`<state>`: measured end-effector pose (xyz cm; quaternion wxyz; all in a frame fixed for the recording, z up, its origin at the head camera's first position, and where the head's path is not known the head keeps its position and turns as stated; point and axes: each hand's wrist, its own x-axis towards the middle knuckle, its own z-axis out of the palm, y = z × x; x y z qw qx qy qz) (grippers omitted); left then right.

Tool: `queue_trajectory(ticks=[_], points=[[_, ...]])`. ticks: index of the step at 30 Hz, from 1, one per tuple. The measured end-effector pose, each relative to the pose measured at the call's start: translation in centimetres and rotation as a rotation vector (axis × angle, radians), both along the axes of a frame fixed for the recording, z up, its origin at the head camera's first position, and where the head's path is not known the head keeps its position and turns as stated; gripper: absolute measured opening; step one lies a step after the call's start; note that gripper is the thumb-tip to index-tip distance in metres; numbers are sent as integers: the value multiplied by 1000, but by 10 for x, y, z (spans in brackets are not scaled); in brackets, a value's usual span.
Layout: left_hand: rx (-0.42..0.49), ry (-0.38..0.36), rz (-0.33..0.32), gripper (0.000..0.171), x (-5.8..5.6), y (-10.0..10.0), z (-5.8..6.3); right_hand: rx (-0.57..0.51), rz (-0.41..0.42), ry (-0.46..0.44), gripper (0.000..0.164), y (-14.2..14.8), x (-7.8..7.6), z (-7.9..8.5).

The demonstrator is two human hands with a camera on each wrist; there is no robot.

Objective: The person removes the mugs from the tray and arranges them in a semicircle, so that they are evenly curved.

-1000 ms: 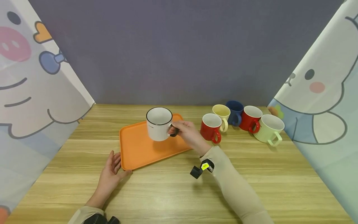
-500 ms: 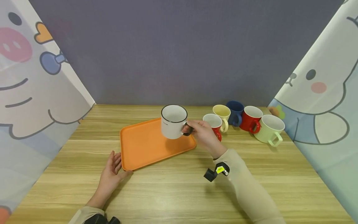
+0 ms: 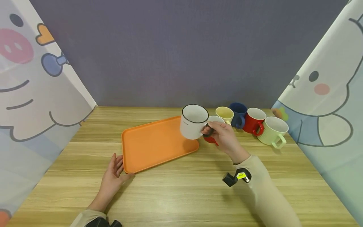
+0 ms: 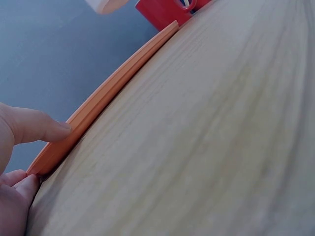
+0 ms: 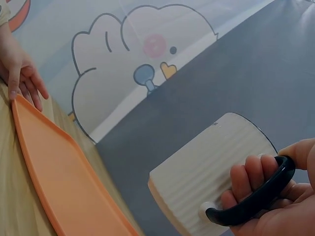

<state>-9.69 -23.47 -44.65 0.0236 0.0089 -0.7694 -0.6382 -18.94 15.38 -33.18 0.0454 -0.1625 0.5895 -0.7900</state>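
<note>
A white mug [image 3: 188, 127] with a dark rim and ridged sides hangs upright over the right end of the orange tray [image 3: 153, 145]. My right hand [image 3: 226, 137] grips its black handle [image 5: 256, 201], fingers curled through the loop in the right wrist view. At the tray's near left corner rests my left hand [image 3: 111, 180], fingers loosely extended along the left edge. Its thumb [image 4: 42, 129] touches the tray's side. Partly hidden behind the white mug and right hand is a red mug [image 3: 216, 119].
At the back right of the wooden table [image 3: 170, 195] stand a yellow mug [image 3: 224, 112], a dark blue mug [image 3: 237, 113], another red mug [image 3: 252, 121] and a pale green mug [image 3: 269, 132]. A grey panel [image 3: 181, 56] closes off the back, with cartoon-printed panels either side.
My right hand has carried the white mug rightward, from above the tray's middle to its right end, now overlapping the nearer red mug in view. The left hand and tray stay nearly still.
</note>
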Motion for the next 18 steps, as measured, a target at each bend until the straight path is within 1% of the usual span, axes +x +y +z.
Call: queue_trajectory(ticks=[5,11,18], points=[[11,-1,-2,117,1,-1,0,-13,-49,10,40,16,6,5],[4,-3,-4,116,0,-2,-1,-29,-65,30,41,36,15,7],[7,-9,-10,116,0,-3,-1,-110,-104,46,39,58,24,8]])
